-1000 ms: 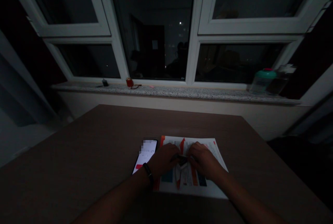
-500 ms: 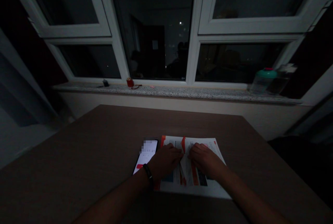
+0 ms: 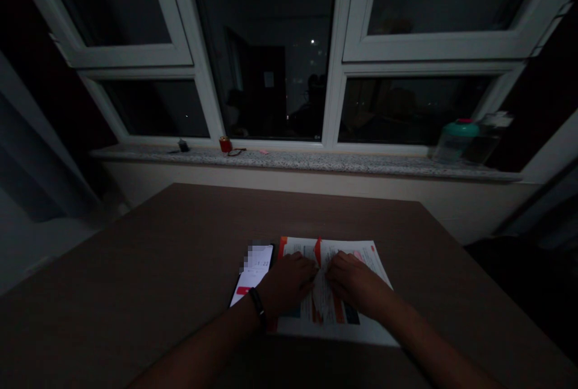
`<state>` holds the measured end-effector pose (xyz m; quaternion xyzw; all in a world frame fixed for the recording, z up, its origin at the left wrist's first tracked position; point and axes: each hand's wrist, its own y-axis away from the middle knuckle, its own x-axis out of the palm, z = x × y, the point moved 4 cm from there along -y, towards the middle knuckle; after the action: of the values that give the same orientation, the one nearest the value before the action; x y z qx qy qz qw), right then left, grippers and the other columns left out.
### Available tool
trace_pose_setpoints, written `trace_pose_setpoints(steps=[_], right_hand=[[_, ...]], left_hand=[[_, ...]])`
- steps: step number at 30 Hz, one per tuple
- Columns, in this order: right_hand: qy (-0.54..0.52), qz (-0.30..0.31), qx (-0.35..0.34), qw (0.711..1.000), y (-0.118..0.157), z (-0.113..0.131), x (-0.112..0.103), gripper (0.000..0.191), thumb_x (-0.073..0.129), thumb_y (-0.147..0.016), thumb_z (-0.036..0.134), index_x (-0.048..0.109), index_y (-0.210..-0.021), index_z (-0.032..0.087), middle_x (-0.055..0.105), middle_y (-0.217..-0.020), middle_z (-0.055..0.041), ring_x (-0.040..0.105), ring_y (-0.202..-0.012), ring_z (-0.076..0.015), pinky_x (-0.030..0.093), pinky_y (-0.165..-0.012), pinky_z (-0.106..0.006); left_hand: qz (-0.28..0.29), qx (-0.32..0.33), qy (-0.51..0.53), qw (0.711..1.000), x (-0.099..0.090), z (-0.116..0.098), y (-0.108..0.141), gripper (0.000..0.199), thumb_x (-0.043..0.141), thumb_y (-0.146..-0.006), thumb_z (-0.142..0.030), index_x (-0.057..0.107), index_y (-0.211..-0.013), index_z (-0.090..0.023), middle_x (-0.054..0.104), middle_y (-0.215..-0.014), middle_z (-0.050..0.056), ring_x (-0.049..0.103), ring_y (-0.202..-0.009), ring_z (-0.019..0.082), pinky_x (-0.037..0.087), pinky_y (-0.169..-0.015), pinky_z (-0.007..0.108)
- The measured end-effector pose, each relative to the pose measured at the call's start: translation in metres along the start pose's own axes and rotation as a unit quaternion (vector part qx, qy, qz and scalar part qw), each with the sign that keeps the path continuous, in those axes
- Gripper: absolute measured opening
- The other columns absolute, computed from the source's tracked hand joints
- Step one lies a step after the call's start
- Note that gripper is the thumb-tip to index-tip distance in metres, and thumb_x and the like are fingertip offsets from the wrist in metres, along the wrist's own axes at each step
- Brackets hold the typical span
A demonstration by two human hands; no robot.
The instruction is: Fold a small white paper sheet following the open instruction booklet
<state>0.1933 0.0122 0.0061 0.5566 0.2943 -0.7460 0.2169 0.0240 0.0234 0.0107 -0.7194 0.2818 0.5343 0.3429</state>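
Observation:
A printed booklet or sheet [image 3: 371, 335], white with orange edges, lies flat on the table. On top of it, between my hands, is a folded piece of printed paper [image 3: 321, 298] with a slim orange tip pointing away from me. My left hand [image 3: 289, 277] has its fingers curled down on the folded paper's left side, a dark band around the wrist. From the right, my right hand [image 3: 354, 277] pinches the same paper, fingertips close to the left hand's. The fingers hide the middle of the paper. A lit phone [image 3: 257, 268] lies beside my left hand.
The brown table [image 3: 180, 244] reaches toward a speckled stone windowsill [image 3: 289, 159]. On the sill stand a small red jar [image 3: 224, 144], a small dark bottle [image 3: 183, 145] and a clear container with a teal lid [image 3: 460, 129]. Dark windows rise behind.
Both hands stay at nearly the same place, with only small finger shifts on the folded paper. The timer digits on the phone have changed.

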Motion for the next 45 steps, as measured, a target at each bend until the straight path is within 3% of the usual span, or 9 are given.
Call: trace_pose_setpoints(steps=[5, 12, 25, 30, 34, 39, 45], right_hand=[[0.038, -0.002, 0.0, 0.999, 0.001, 0.003, 0.002, 0.008, 0.056, -0.091, 0.014, 0.061, -0.087, 0.018, 0.06, -0.095, -0.005, 0.052, -0.094, -0.0218, 0.038, -0.083, -0.036], [0.054, 0.009, -0.026, 0.998, 0.001, 0.005, 0.006, 0.011, 0.054, -0.092, 0.01, 0.06, -0.09, 0.019, 0.061, -0.095, -0.0041, 0.052, -0.092, -0.0205, 0.037, -0.081, -0.034], [0.012, 0.0, 0.006, 1.0, 0.001, 0.009, -0.002, 0.01, 0.052, -0.09, 0.011, 0.058, -0.088, 0.018, 0.06, -0.094, -0.0043, 0.054, -0.091, -0.0204, 0.038, -0.081, -0.035], [0.015, -0.018, 0.026, 0.999, -0.001, 0.0, 0.001, 0.011, 0.055, -0.091, 0.012, 0.06, -0.098, 0.02, 0.061, -0.104, -0.0051, 0.053, -0.098, -0.0225, 0.039, -0.085, -0.037], [0.023, -0.062, 0.068, 0.995, -0.003, -0.009, 0.001, 0.019, 0.057, -0.09, 0.012, 0.063, -0.107, 0.02, 0.06, -0.108, -0.0074, 0.05, -0.104, -0.0259, 0.039, -0.086, -0.039], [0.017, -0.098, 0.12, 0.988, -0.002, -0.018, 0.004, 0.014, 0.057, -0.089, 0.013, 0.068, -0.096, 0.019, 0.061, -0.098, -0.0074, 0.052, -0.098, -0.0257, 0.04, -0.084, -0.039], [-0.086, -0.146, 0.141, 0.975, 0.001, -0.02, 0.006, 0.013, 0.053, -0.09, 0.016, 0.066, -0.09, 0.019, 0.065, -0.093, -0.0056, 0.056, -0.095, -0.023, 0.042, -0.086, -0.038]], left_hand=[[-0.004, 0.008, -0.064, 0.998, 0.005, -0.006, -0.002, 0.006, 0.054, -0.097, -0.016, 0.06, -0.097, -0.017, 0.061, -0.103, 0.006, 0.055, -0.097, 0.022, 0.043, -0.086, 0.035], [0.012, 0.01, -0.083, 0.996, 0.004, -0.01, -0.003, 0.006, 0.053, -0.097, -0.016, 0.058, -0.095, -0.016, 0.06, -0.099, 0.005, 0.054, -0.093, 0.022, 0.043, -0.083, 0.034], [0.023, -0.017, -0.07, 0.997, 0.0, -0.017, 0.001, 0.007, 0.054, -0.093, -0.013, 0.057, -0.097, -0.017, 0.061, -0.104, 0.007, 0.054, -0.098, 0.024, 0.046, -0.086, 0.037], [0.004, -0.032, -0.014, 0.999, 0.003, -0.01, 0.006, 0.034, 0.062, -0.091, -0.019, 0.051, -0.123, -0.019, 0.057, -0.125, 0.008, 0.051, -0.114, 0.026, 0.042, -0.098, 0.04], [0.009, -0.029, 0.009, 0.999, 0.001, -0.008, 0.007, 0.04, 0.065, -0.091, -0.024, 0.051, -0.128, -0.019, 0.055, -0.128, 0.009, 0.049, -0.118, 0.027, 0.041, -0.101, 0.041], [0.024, -0.011, 0.025, 0.999, -0.004, -0.013, 0.009, 0.051, 0.069, -0.089, -0.035, 0.048, -0.133, -0.022, 0.054, -0.131, 0.009, 0.049, -0.118, 0.029, 0.041, -0.101, 0.043], [0.016, -0.008, 0.033, 0.999, 0.0, -0.013, 0.012, 0.061, 0.07, -0.088, -0.043, 0.043, -0.139, -0.022, 0.051, -0.136, 0.011, 0.046, -0.122, 0.031, 0.039, -0.103, 0.047]])
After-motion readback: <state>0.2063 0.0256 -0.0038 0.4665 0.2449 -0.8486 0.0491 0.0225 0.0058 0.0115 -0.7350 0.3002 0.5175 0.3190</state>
